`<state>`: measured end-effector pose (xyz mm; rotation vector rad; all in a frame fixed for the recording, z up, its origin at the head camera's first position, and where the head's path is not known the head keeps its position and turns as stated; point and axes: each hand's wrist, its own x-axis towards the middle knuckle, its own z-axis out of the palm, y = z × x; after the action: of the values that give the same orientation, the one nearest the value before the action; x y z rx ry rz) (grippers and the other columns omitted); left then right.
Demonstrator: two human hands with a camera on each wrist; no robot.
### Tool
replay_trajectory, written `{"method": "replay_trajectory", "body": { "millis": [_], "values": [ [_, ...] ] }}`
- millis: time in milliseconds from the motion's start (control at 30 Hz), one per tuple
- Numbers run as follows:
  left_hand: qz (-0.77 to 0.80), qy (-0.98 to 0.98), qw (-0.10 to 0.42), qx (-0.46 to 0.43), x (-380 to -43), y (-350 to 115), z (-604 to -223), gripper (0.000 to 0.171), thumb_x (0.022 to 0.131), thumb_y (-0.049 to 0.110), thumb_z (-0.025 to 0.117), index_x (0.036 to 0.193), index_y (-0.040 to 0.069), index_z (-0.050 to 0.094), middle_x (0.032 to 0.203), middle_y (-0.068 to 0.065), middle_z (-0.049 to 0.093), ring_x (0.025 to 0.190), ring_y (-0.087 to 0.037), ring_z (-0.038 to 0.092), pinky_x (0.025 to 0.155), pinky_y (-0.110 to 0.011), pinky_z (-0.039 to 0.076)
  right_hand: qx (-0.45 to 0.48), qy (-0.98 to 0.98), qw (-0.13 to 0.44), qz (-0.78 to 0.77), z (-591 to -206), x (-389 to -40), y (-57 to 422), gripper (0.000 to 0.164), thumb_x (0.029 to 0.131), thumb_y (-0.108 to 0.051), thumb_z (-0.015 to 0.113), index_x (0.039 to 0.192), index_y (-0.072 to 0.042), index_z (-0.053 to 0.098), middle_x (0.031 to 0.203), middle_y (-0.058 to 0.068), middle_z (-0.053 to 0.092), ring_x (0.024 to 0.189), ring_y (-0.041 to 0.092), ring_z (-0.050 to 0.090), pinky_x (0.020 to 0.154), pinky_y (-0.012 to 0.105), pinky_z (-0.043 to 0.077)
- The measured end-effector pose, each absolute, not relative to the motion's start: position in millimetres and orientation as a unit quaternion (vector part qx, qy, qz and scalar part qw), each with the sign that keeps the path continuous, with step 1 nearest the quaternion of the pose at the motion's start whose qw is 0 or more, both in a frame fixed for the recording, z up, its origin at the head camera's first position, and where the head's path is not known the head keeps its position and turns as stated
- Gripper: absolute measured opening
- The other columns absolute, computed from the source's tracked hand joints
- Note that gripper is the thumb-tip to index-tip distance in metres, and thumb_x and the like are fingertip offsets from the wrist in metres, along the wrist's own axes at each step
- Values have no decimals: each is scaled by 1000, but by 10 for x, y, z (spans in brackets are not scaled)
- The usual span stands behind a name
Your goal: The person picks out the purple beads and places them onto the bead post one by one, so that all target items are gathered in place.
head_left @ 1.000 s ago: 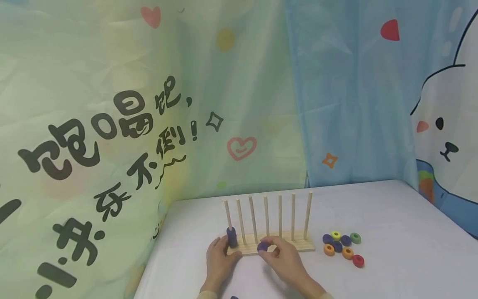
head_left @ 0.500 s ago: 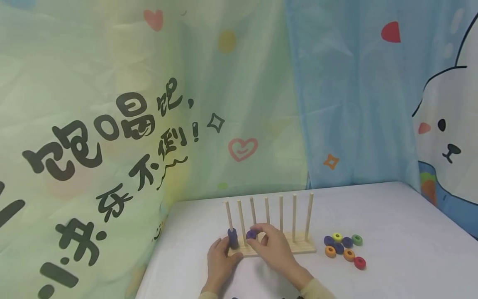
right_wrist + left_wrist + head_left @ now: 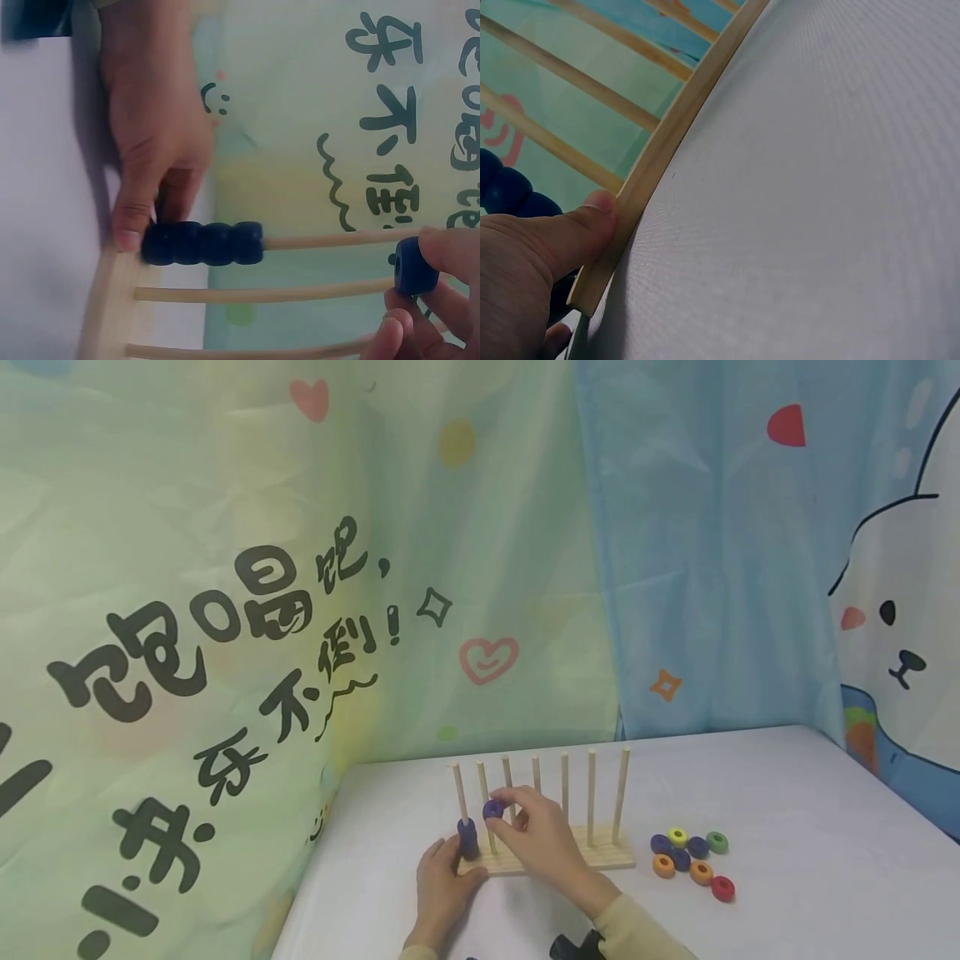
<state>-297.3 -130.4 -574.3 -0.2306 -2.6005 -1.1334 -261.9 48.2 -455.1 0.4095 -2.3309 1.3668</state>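
Note:
A wooden peg stand (image 3: 600, 853) with a row of upright rods sits on the table. On its leftmost rod is a stack of dark blue beads (image 3: 202, 244). My left hand (image 3: 442, 885) grips the left end of the base, its thumb (image 3: 596, 217) on the front edge. Between thumb and fingertips my right hand (image 3: 543, 835) pinches one dark blue bead (image 3: 416, 266), its hole facing the base in the right wrist view. This bead overlaps the second rod from the left in the head view, above the base and near the height of the stack's top.
Right of the stand lie loose beads: dark blue ones (image 3: 680, 858), a yellow one (image 3: 677, 837), a green one (image 3: 717, 842), orange ones (image 3: 663, 865) and a red one (image 3: 723, 888). A black object (image 3: 576, 947) shows beside the right sleeve. A printed curtain (image 3: 487, 568) hangs behind the table.
My right hand has moved left and up with the dark blue bead, from in front of the base to the second rod. The left hand keeps its grip on the base.

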Motion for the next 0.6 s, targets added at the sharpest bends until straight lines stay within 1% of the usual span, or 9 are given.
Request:
{"method": "replay_trajectory", "body": {
  "millis": [133,267,467,600],
  "values": [
    [-396,-903,145,-79,-2982,-1309,-5753,61,72,33,84,126,14,64,126,-8,66,127,-41,48,109,-62,32,150,-830,221,489,-4459,-2639,461,33,80,-12,79,112,-12,68,94,-7,66,57,3,49,49,19,43],
    [-394,-904,146,-80,-2994,-1317,-5771,61,72,33,84,126,14,64,126,-8,66,126,-42,49,108,-62,33,154,-827,234,488,-4388,-2645,440,33,80,-13,80,111,-12,68,95,-7,67,56,2,48,47,19,41],
    [-397,-904,140,-76,-3005,-1314,-5769,62,71,33,84,127,15,64,127,-8,65,127,-41,48,109,-61,32,165,-819,269,478,-4326,-2685,416,30,82,-15,79,110,-13,68,97,-8,67,56,1,47,46,19,41],
    [-399,-904,133,-70,-3003,-1309,-5762,62,72,34,83,128,16,63,129,-7,65,129,-41,47,110,-62,31,176,-820,270,474,-4265,-2700,400,29,84,-15,76,112,-12,69,99,-7,68,58,2,48,49,19,43]
  ]
}}
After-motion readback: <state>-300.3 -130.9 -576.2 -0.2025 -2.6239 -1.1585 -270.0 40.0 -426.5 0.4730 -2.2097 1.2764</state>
